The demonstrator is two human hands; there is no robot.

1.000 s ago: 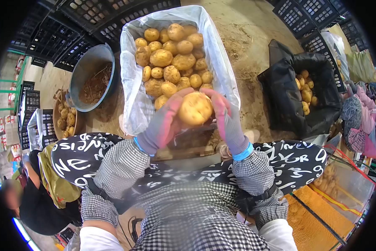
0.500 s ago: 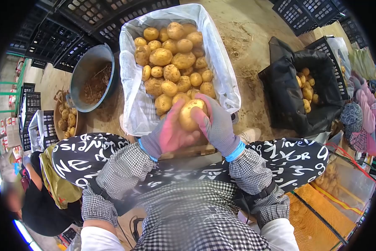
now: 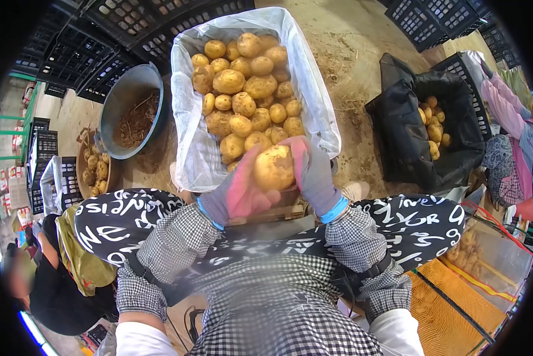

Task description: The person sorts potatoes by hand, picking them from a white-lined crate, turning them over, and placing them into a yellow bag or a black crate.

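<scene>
A potato [image 3: 274, 168] with a brownish patch near its top is held between my two gloved hands, over the near edge of the lined crate. My left hand [image 3: 245, 187], in a pink and grey glove, cups it from the left and below. My right hand [image 3: 315, 177], gloved alike, grips its right side with fingers along the top. Just beyond my hands stands a crate with a white liner [image 3: 186, 148], filled with several loose potatoes [image 3: 242, 104] that carry some soil.
Left of the crate is a blue-grey tub [image 3: 109, 113] with dry debris, beside a basket of potatoes [image 3: 94, 169]. To the right stands a black-lined crate [image 3: 397, 139] holding potatoes. Black crates [image 3: 124, 24] are stacked behind. People sit at both sides, one in a pink sleeve [image 3: 503, 104].
The potato has been turned in my hands, so a brown patch now shows. My right thumb has moved off its front. At the far right, the person's pink-sleeved arm has shifted.
</scene>
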